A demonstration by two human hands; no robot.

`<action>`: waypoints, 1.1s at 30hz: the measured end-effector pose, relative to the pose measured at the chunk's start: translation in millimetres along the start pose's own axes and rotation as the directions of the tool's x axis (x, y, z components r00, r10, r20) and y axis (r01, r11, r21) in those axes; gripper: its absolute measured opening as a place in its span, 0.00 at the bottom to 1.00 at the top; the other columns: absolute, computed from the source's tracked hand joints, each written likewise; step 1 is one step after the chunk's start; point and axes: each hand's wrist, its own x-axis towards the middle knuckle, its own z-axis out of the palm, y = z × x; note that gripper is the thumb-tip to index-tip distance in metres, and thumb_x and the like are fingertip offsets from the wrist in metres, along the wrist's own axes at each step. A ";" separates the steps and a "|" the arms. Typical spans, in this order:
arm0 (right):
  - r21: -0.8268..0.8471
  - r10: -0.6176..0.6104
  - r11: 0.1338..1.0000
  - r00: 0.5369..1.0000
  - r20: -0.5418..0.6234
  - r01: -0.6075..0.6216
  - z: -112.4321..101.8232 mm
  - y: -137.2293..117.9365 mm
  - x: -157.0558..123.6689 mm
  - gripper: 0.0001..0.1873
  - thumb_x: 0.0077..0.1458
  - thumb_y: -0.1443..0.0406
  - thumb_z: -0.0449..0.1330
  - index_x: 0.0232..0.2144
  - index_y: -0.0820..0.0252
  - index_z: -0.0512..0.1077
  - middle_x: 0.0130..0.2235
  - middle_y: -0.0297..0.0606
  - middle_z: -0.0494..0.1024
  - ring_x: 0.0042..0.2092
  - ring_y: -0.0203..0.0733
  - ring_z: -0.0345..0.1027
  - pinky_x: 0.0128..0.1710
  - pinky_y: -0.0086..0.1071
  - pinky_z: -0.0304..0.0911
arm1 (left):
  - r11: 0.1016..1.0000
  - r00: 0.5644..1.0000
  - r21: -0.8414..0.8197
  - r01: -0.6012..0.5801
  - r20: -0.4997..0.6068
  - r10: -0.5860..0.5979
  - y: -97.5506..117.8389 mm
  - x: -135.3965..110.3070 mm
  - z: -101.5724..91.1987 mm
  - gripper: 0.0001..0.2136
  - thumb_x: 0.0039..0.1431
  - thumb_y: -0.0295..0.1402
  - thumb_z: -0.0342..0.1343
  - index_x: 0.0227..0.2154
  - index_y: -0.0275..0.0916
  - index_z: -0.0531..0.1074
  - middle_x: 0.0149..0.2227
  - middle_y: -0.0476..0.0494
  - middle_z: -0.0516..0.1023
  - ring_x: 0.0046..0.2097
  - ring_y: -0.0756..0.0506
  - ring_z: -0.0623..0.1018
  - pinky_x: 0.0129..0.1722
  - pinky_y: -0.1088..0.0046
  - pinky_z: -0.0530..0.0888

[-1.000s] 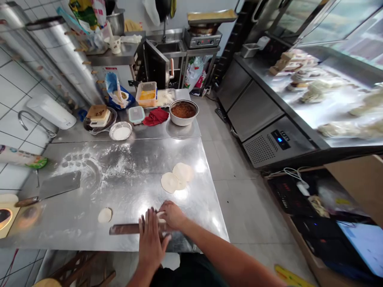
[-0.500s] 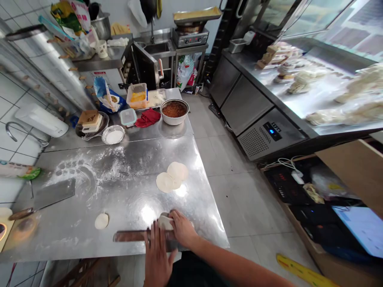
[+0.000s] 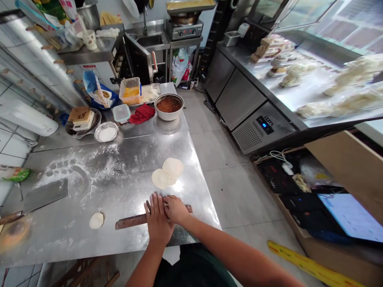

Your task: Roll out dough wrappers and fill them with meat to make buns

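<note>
Rolling pin [image 3: 131, 222] lies beneath left hand [image 3: 158, 219], flat with fingers extended, and right hand [image 3: 177, 210], fingers curled, grip undeterminable, near the counter's [image 3: 68, 241] front edge; both ends protrude.

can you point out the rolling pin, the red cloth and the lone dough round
Rolling pin [image 3: 131, 222], head view: on its longer exposed end.
Red cloth [image 3: 143, 114], head view: on its crumpled middle.
Lone dough round [image 3: 96, 220], head view: centre of its top.
</note>
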 end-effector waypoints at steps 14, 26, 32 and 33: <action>0.034 0.102 0.994 0.994 -0.036 -0.101 -14.9 19.5 -14.5 0.13 0.62 0.67 0.51 0.39 0.60 0.76 0.44 0.45 0.80 0.47 0.47 0.74 0.51 0.36 0.64 | 0.997 0.996 -0.040 -0.070 -0.062 0.068 16.2 -22.7 10.5 0.50 0.58 0.49 0.59 0.75 0.37 0.39 0.75 0.33 0.49 0.75 0.27 0.52 0.71 0.36 0.51; -0.073 0.107 0.992 0.991 0.076 -0.102 -23.0 2.9 -4.0 0.09 0.52 0.65 0.63 0.36 0.60 0.80 0.44 0.46 0.80 0.47 0.49 0.75 0.48 0.35 0.65 | 0.997 0.998 -0.055 -0.057 0.006 0.057 16.2 -17.6 -1.6 0.49 0.59 0.50 0.59 0.75 0.38 0.41 0.76 0.35 0.50 0.74 0.28 0.54 0.70 0.39 0.59; 0.206 0.137 0.971 0.987 -0.083 -0.118 -64.0 -9.3 2.1 0.14 0.60 0.63 0.58 0.45 0.58 0.79 0.42 0.42 0.83 0.44 0.49 0.76 0.46 0.37 0.68 | 1.000 0.994 -0.002 0.031 -0.102 -0.031 -10.6 -72.1 -2.6 0.50 0.56 0.48 0.61 0.75 0.40 0.40 0.75 0.39 0.51 0.74 0.28 0.53 0.70 0.40 0.58; 0.183 0.144 0.978 0.963 -0.228 -0.103 -70.7 -16.6 13.6 0.17 0.61 0.63 0.57 0.50 0.59 0.77 0.47 0.44 0.82 0.47 0.50 0.75 0.49 0.40 0.67 | 0.999 0.997 0.009 0.032 -0.074 -0.031 -16.8 -66.0 -6.8 0.48 0.58 0.47 0.60 0.75 0.40 0.42 0.75 0.38 0.52 0.75 0.29 0.53 0.71 0.40 0.57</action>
